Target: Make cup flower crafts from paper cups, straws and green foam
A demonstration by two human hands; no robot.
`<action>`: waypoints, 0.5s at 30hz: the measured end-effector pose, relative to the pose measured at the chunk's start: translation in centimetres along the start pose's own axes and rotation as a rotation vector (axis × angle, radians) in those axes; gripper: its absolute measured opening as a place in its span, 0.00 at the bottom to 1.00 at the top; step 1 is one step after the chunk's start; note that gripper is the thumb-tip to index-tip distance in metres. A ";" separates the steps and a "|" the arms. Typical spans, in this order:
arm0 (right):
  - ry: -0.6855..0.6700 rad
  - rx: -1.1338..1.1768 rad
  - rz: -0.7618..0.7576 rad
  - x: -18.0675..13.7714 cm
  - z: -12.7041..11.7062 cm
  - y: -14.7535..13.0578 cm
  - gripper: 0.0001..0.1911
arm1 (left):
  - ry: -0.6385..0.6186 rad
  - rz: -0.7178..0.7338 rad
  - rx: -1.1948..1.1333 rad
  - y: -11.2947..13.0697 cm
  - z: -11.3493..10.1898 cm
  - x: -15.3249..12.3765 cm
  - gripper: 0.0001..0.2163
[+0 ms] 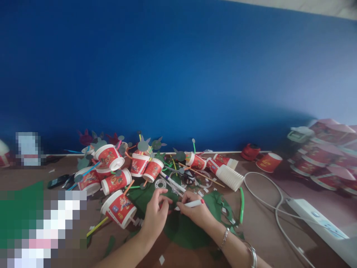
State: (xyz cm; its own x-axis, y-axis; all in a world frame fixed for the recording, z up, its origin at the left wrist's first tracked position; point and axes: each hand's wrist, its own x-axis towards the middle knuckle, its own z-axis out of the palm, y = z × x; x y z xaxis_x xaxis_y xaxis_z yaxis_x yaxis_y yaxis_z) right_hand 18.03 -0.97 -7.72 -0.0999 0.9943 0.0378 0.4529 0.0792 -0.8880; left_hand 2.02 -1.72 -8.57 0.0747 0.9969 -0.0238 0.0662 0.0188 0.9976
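The person's right hand [195, 209] is closed on a slim white marker with a red end [193, 203], thumb and fingers pinching the barrel. The marker lies nearly level above the middle of the brown desk [150, 257], its red end towards the right; the opposite end is hidden at the fingertips. Two silvery bracelets circle the right wrist and forearm. The left hand [157, 213] is just beside it, fingers curled and the thumb near them, a speck of red showing between – whether they grip anything I cannot tell.

Beneath both hands spreads a dark green sheet of paper [186, 234], with ragged green cut strips [227, 208] at its right edge and small white paper scraps scattered around. Just beyond the left hand lies a small round roll of tape [157, 183]. To the left, red-and-white printed paper cups [117, 181] are heaped together, coloured straws and grey-green paper shapes among them – the nearest cup, tilted, is close to the left hand.

Right of the centre, a nested stack of white-rimmed paper cups [230, 178] lies on its side, a bright green straw [241, 206] near its open end. Farther right are a looping white cable [275, 201] and a long white power strip [315, 216]. A plain blue wall [173, 74] rises behind.
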 end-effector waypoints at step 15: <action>0.009 -0.048 0.003 0.0 0.1 0.0 0.10 | 0.001 -0.011 -0.002 0.3 0.0 0.1 0.12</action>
State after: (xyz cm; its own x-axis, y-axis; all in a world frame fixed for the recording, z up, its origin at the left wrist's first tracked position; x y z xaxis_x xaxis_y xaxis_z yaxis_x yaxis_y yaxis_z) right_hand 17.96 -0.94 -7.73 -0.0904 0.9951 0.0398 0.4950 0.0796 -0.8652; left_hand 2.04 -1.66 -8.29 0.0727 0.9967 -0.0348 0.0654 0.0300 0.9974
